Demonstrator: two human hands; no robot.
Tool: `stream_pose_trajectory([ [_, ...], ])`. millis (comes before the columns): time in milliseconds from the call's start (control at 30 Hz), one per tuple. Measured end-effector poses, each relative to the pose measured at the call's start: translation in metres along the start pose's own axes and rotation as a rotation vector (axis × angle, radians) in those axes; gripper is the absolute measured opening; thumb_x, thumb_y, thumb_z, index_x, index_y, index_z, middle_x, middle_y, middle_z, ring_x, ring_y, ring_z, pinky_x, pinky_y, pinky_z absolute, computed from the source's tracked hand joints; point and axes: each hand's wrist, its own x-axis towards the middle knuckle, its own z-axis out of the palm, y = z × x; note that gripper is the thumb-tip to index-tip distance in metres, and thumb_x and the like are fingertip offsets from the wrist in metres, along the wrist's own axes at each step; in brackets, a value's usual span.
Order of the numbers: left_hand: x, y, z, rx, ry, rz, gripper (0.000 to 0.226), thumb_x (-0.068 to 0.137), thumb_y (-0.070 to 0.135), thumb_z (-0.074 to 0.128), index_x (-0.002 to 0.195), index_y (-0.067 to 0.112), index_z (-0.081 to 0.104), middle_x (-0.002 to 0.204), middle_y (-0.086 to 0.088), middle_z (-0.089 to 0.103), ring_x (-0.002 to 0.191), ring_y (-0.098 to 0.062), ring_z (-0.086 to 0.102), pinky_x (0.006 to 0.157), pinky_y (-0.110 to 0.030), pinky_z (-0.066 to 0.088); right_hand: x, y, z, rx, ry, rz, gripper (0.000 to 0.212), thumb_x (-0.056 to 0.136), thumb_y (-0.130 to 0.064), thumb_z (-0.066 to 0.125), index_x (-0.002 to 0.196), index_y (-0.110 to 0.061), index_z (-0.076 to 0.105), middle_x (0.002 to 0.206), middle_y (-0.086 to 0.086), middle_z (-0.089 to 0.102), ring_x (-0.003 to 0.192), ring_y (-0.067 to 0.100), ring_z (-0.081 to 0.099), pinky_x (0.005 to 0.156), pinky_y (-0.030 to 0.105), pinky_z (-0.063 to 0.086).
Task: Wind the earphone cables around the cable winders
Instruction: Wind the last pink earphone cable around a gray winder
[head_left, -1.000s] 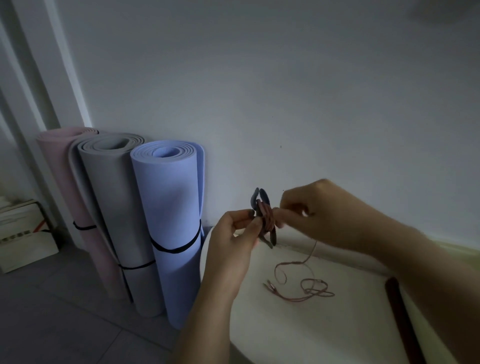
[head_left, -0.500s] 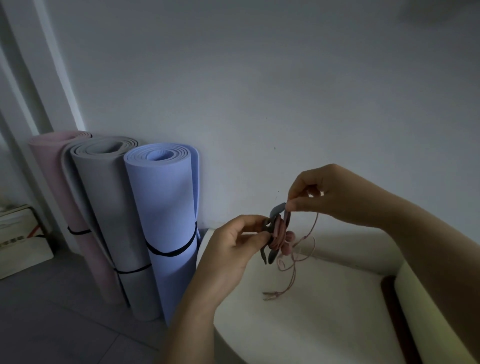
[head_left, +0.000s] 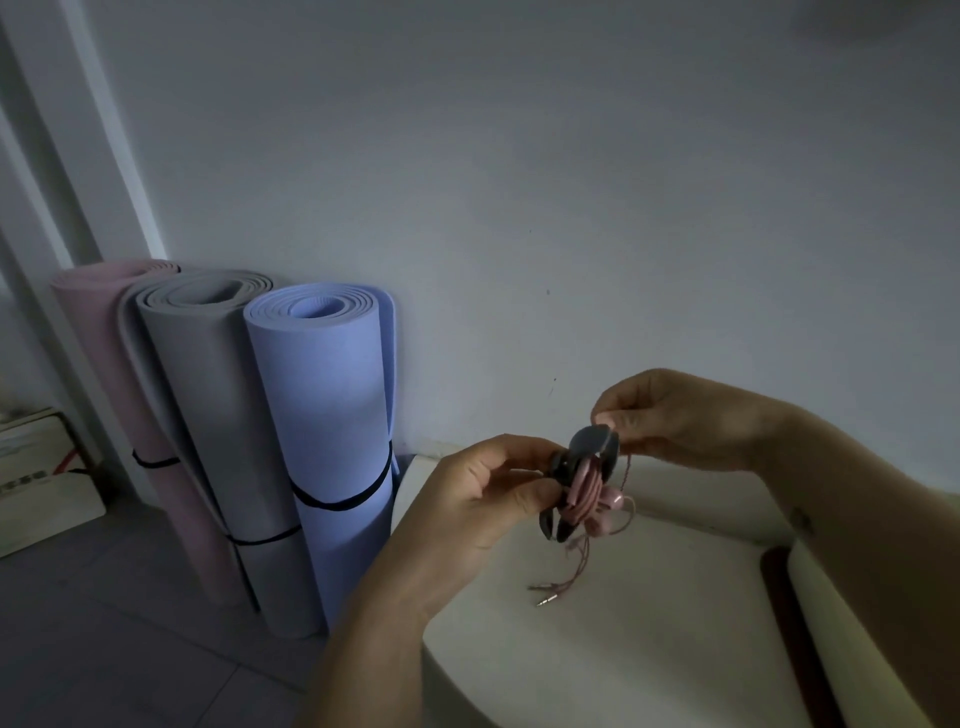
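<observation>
Head view: it's pretty dim in here, but we can make out both hands up over the table edge, at around 4 o'clock in the frame.
Cable winder (head_left: 589, 448): dark grey and held in the air, not resting on anything.
Left hand (head_left: 483, 499): at 9 o'clock of the winder, with thumb and fingers curled and gripping its left side.
Right hand (head_left: 675, 421): at 1 o'clock of the winder, fingertips pinched together on the earphone cable (head_left: 584, 493) right at the winder's top edge.
Cable: it's pink and mostly looped round the winder's middle. A few loose strands hang off at 6 o'clock.
Earbud (head_left: 616, 502): a pink one pokes out at 4 o'clock of the winder, right beside the coil.
Plug (head_left: 545, 601): a metal jack tip dangles at the bottom of the loose strands. We can't tell whether it touches the table.
Table (head_left: 649, 665): white with a rounded corner, below the hands.
Mats: a pink mat (head_left: 98, 343), a grey mat (head_left: 208, 395) and a blue mat (head_left: 322, 415) are rolled up and standing against the wall at 9 o'clock, each with a black strap.
Box (head_left: 36, 499): pale, on the floor at the far left edge.
</observation>
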Motion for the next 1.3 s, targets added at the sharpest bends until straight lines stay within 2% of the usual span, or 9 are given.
stream_pose_trajectory([
  [67,0.002,-0.003,0.002,-0.085,0.002,0.017,0.018,0.085,0.009,0.068,0.103,0.007,0.068,0.1,-0.011,0.074,0.099,-0.025,0.068,0.09,-0.031,0.051,0.008,0.011,0.017,0.167,-0.12,-0.034,0.031,0.09,-0.013,0.054,0.063,-0.016,0.069,0.061,0.0,0.061,0.061,0.014,0.061,0.071,0.026,0.048],
  [133,0.006,-0.007,0.004,-0.222,0.059,0.013,0.034,0.083,0.017,0.072,0.111,0.0,0.064,0.108,-0.024,0.069,0.106,-0.042,0.063,0.102,-0.048,0.046,0.017,0.022,0.039,0.399,-0.13,-0.097,0.021,0.079,-0.016,0.068,0.058,-0.015,0.065,0.054,-0.002,0.057,0.055,0.013,0.055,0.065,0.022,0.048],
  [233,0.009,-0.006,0.01,-0.397,0.222,-0.028,0.033,0.089,0.011,0.062,0.117,-0.006,0.061,0.11,-0.022,0.069,0.11,-0.033,0.065,0.105,-0.043,0.046,0.031,0.04,0.065,0.632,0.225,-0.068,0.025,0.07,-0.031,0.077,0.067,-0.008,0.067,0.059,0.002,0.053,0.056,0.013,0.05,0.059,0.021,0.047],
  [367,0.011,-0.007,0.013,-0.486,0.352,-0.084,0.022,0.094,0.009,0.052,0.103,0.01,0.072,0.103,-0.003,0.075,0.101,-0.011,0.068,0.091,-0.023,0.051,0.037,0.046,0.08,-0.026,0.553,0.021,0.036,0.098,-0.028,0.047,0.081,-0.002,0.066,0.062,0.006,0.046,0.057,0.017,0.039,0.06,0.03,0.035],
  [533,0.011,-0.008,0.009,-0.446,0.477,-0.11,0.023,0.096,0.011,0.051,0.103,0.017,0.073,0.102,0.004,0.075,0.107,-0.005,0.063,0.088,-0.022,0.043,0.023,0.024,0.083,-0.485,0.449,-0.012,0.033,0.099,-0.02,0.043,0.07,-0.027,0.057,0.051,-0.014,0.051,0.04,0.003,0.039,0.044,0.012,0.03],
  [667,0.009,-0.005,0.012,-0.311,0.509,-0.117,0.025,0.097,0.014,0.052,0.093,0.02,0.075,0.094,0.008,0.076,0.099,0.001,0.064,0.09,-0.023,0.043,0.018,0.015,0.08,-0.827,0.333,0.027,0.026,0.1,-0.024,0.042,0.095,-0.015,0.066,0.071,-0.004,0.055,0.056,0.005,0.043,0.054,0.016,0.034],
  [767,0.01,-0.009,0.011,-0.138,0.546,-0.107,0.018,0.093,0.021,0.058,0.1,0.015,0.074,0.096,0.008,0.075,0.099,0.001,0.065,0.081,-0.021,0.045,0.014,0.005,0.078,-1.063,0.279,0.056,0.027,0.099,-0.028,0.039,0.086,-0.018,0.06,0.076,-0.003,0.058,0.067,0.013,0.051,0.066,0.025,0.045],
  [933,0.011,-0.013,0.012,0.02,0.609,-0.103,0.009,0.085,0.015,0.069,0.09,0.021,0.064,0.074,0.016,0.071,0.073,0.005,0.066,0.071,-0.015,0.05,0.007,-0.018,0.072,-1.215,0.313,0.009,0.028,0.099,-0.029,0.038,0.089,-0.021,0.063,0.077,-0.004,0.061,0.069,0.012,0.059,0.067,0.026,0.052],
  [1300,0.007,-0.005,0.008,0.051,0.234,-0.025,0.009,0.092,-0.001,0.057,0.098,0.005,0.061,0.08,0.008,0.074,0.074,-0.001,0.069,0.066,-0.013,0.051,-0.004,-0.048,0.032,-1.132,0.319,-0.07,0.021,0.081,-0.043,0.067,0.068,-0.038,0.05,0.065,-0.018,0.051,0.058,-0.004,0.05,0.059,0.011,0.039],
])
